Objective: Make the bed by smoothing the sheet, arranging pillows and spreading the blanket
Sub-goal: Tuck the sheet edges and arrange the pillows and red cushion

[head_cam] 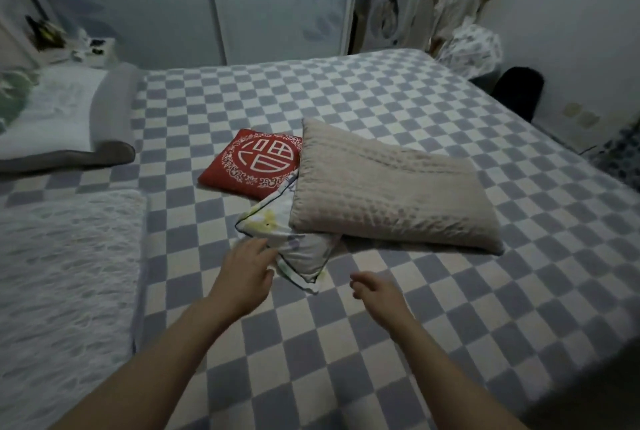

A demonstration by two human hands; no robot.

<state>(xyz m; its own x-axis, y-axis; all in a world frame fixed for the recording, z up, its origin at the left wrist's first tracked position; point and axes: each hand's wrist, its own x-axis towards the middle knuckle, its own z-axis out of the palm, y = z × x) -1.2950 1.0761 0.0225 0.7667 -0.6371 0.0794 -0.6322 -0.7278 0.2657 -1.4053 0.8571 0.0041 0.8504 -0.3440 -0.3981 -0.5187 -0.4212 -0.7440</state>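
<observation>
- Two bare hands reach out over a bed spread with a blue-and-cream checked sheet (398,90).
- The left hand (244,275), fingers loosely spread, touches the corner of a white floral pillow (294,249); whether it grips is unclear.
- The right hand (375,291) hovers nearby, fingers loosely curled, holding nothing.
- A beige quilted pillow (391,187) lies over the floral one, beside a red square cushion with a white emblem (254,163).
- A white textured blanket (65,274) lies at left.

Two bare forearms, left hand (244,272), right hand (375,293) (no sleeves, rings or watch showing)
</observation>
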